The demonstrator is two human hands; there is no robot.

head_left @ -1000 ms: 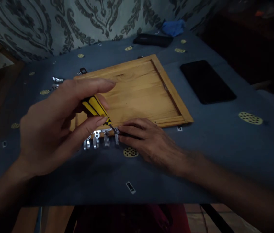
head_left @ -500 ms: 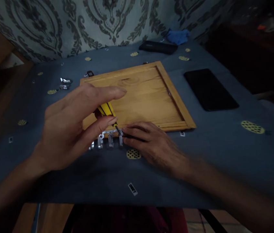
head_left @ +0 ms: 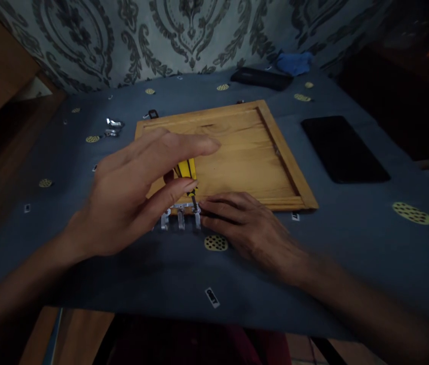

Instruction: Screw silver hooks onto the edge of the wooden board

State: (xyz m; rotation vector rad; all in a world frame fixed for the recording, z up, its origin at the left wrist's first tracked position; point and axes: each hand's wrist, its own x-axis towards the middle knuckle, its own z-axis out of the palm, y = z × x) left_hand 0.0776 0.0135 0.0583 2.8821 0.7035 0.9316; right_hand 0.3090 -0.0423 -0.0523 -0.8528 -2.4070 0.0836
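My left hand (head_left: 138, 187) is closed around the yellow and black handle of a screwdriver (head_left: 186, 175), its index finger stretched out above. The screwdriver's shaft points down to a metal hook rail (head_left: 181, 215) with several hooks, set along the near edge of a framed wooden board (head_left: 229, 152). Close to the shaft tip, the fingertips of my right hand (head_left: 252, 228) press at the rail's right end and the board's edge. Whatever lies under those fingertips is hidden. The left part of the rail is covered by my left hand.
Loose metal hooks (head_left: 113, 126) lie at the left on the patterned blue cloth (head_left: 252, 304). A black phone (head_left: 346, 149) is right of the board. At the back are a dark case (head_left: 262, 78) and a blue cloth bundle (head_left: 294, 63). A small black clip (head_left: 153, 114) sits behind the board.
The whole view has shifted, so things appear farther right. My left hand has turned slightly with the screwdriver, which stands more upright. My right hand stays at the rail's end.
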